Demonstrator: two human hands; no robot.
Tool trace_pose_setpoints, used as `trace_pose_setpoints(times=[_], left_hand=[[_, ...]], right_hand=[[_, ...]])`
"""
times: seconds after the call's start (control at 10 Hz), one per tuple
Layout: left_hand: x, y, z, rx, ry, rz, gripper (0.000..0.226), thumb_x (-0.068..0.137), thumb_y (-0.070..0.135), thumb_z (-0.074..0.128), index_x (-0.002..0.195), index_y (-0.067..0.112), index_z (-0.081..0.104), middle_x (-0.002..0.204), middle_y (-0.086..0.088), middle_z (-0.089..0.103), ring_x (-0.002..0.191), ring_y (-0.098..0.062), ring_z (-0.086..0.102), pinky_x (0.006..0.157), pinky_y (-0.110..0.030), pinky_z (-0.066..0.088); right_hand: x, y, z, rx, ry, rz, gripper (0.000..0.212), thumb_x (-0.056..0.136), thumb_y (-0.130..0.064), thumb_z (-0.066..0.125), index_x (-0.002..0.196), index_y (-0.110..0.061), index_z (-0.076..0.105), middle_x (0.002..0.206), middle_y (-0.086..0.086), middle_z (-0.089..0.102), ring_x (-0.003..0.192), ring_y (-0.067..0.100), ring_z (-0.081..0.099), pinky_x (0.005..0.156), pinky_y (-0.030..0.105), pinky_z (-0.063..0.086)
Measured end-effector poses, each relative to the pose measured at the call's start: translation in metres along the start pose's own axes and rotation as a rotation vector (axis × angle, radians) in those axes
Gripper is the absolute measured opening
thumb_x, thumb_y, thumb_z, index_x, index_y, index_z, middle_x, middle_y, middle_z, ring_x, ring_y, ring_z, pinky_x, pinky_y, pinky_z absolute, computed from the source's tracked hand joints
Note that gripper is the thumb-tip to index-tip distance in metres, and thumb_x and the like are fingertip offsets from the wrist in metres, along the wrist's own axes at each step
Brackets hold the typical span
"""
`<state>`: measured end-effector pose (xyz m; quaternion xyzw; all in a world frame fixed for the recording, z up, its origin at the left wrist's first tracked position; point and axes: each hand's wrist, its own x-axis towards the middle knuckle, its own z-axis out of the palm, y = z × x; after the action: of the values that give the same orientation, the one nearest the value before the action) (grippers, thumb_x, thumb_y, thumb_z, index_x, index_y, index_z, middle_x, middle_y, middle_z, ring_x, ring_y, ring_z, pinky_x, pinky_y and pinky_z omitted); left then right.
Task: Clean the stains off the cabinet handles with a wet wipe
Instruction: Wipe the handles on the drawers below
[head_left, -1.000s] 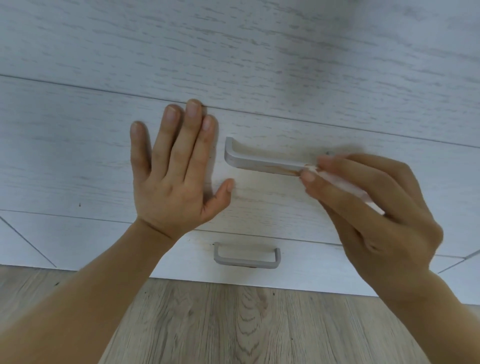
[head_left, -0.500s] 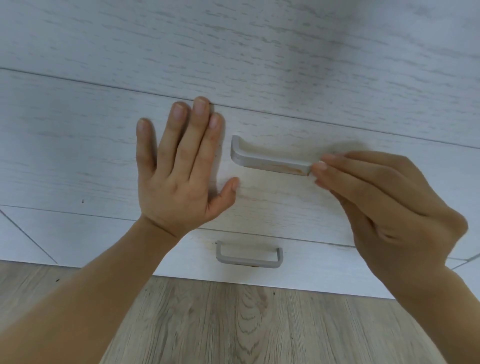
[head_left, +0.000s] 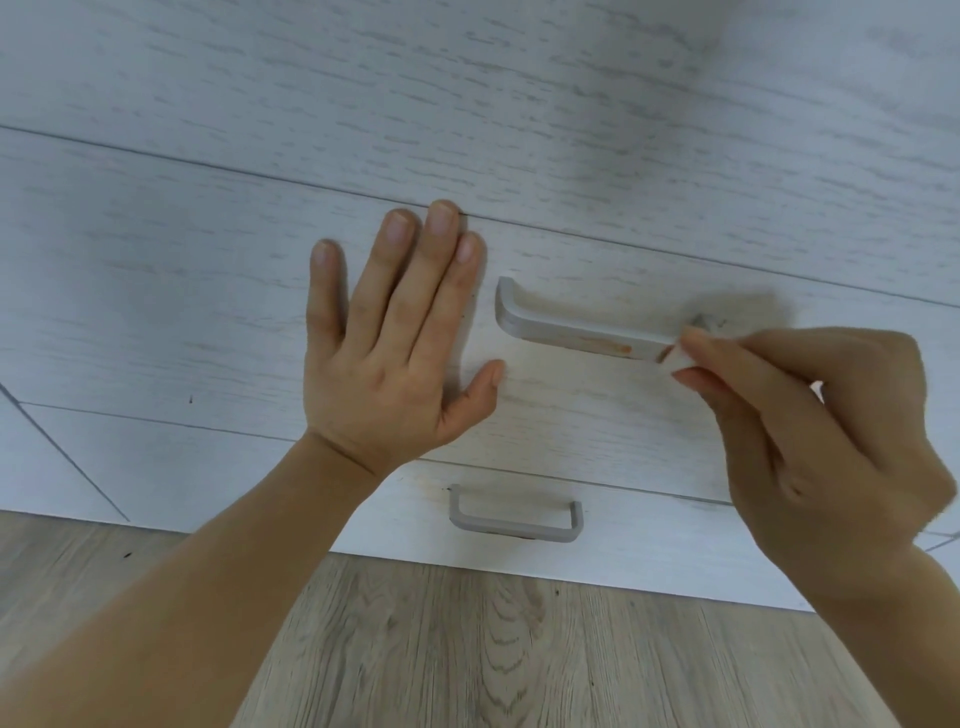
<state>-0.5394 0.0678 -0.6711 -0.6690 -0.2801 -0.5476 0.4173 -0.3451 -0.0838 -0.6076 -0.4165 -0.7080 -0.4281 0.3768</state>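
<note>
The grey metal bar handle (head_left: 576, 332) sits on the white wood-grain drawer front (head_left: 208, 291), long axis running 9 to 3 o'clock, an orange stain near its right end. The right hand (head_left: 810, 441) pinches a white wet wipe (head_left: 678, 358) against that end. The left hand (head_left: 395, 338) presses flat, fingers straight, at the handle's 9 o'clock.

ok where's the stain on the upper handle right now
In the head view the orange stain sits on the upper handle's front face, toward its right end, just left of the right hand pinching the wipe.
</note>
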Motion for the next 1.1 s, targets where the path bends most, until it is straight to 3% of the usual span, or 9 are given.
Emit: trace_pose_setpoints(times=[0.4,0.5,0.6,0.8,1.1], left_hand=[[-0.001,0.001,0.001,-0.003,0.000,-0.003,0.077,0.092,0.051,0.032,0.152,0.006,0.016,0.159,-0.005,0.005,0.146,-0.021,0.007,0.118,-0.046,0.008],[0.000,0.000,0.001,0.009,0.000,-0.004,0.076,0.092,0.051,0.032,0.152,0.006,0.017,0.159,-0.005,0.006,0.146,-0.021,0.008,0.118,-0.046,0.008],[0.000,-0.001,0.000,0.006,0.005,-0.007,0.076,0.092,0.051,0.032,0.151,0.006,0.018,0.159,-0.005,0.007,0.146,-0.021,0.008,0.118,-0.046,0.008],[0.000,-0.001,0.000,0.015,-0.001,-0.006,0.077,0.091,0.052,0.032,0.151,0.006,0.017,0.159,-0.005,0.005,0.147,-0.021,0.007,0.118,-0.047,0.008],[0.000,0.000,0.000,0.008,-0.003,-0.009,0.076,0.092,0.051,0.031,0.151,0.006,0.018,0.159,-0.005,0.006,0.146,-0.022,0.009,0.118,-0.047,0.008]], right_hand=[[0.015,-0.001,0.001,0.077,-0.050,-0.017,0.008,0.089,-0.003,0.071,0.097,-0.001,0.071,0.077,0.013,0.068,0.074,0.022,0.051,0.074,0.023,0.038],[0.016,-0.004,0.006,0.110,-0.028,-0.045,0.009,0.087,0.000,0.072,0.096,0.002,0.071,0.079,0.011,0.069,0.075,0.021,0.052,0.073,0.022,0.042],[0.017,-0.006,0.008,0.108,-0.021,-0.086,0.009,0.086,0.002,0.073,0.094,0.004,0.072,0.080,0.010,0.071,0.075,0.020,0.053,0.065,0.030,0.045],[0.017,-0.012,0.014,0.117,-0.012,-0.073,0.007,0.086,0.004,0.071,0.093,0.005,0.073,0.080,0.008,0.071,0.076,0.020,0.052,0.061,0.036,0.044],[0.018,-0.017,0.012,0.100,-0.026,-0.015,0.007,0.087,0.004,0.070,0.093,0.004,0.073,0.077,0.011,0.069,0.074,0.020,0.051,0.062,0.034,0.045]])
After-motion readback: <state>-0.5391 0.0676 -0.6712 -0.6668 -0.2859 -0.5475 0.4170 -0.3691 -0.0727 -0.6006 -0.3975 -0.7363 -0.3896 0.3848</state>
